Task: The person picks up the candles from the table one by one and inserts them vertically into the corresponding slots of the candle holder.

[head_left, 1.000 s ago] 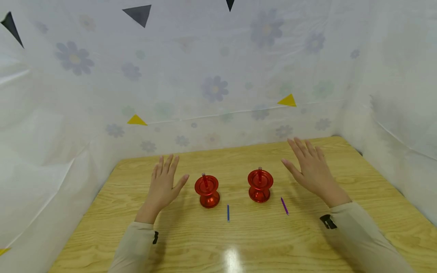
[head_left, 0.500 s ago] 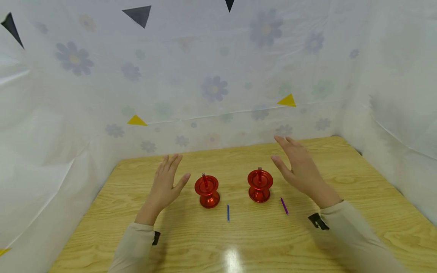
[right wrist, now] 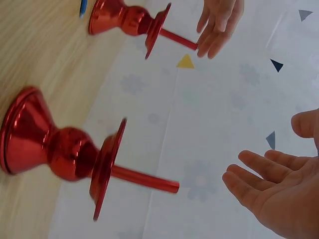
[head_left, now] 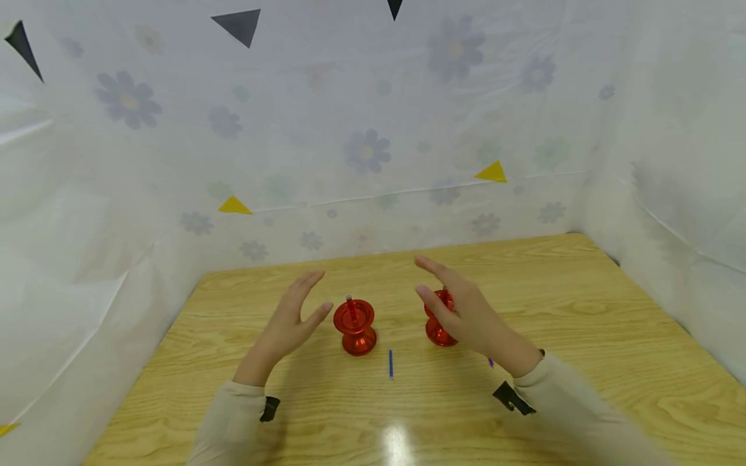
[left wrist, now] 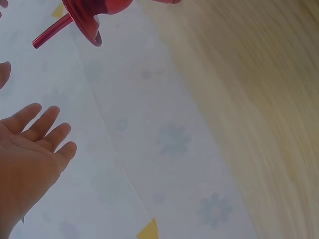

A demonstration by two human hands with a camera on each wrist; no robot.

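Bench (head_left: 612, 336): light wood grain, enclosed on three sides by a white flowered sheet (head_left: 361, 149) carrying black and yellow triangles. Landmark taken as the left stand (head_left: 354, 325), a red metal candlestick form with a thin red peg rising from its dish, upright on the bench. Left of the left stand, the left hand (head_left: 289, 316) is raised above the bench with fingers straight and thumb spread, palm turned toward the stand, holding nothing and not touching it; the left wrist view confirms the flat, empty palm. Just in front of the left stand and slightly to its right, a blue stick (head_left: 390, 364) lies flat on the bench. Right of the left stand, well apart from it, the right stand (head_left: 436, 330) of the same form is upright. The right hand (head_left: 463, 310) hangs over and in front of it, fingers extended and spread, holding nothing; the right wrist view shows a gap between fingertips and peg. A purple stick (head_left: 491, 362) lies right of that, mostly hidden by the right wrist.
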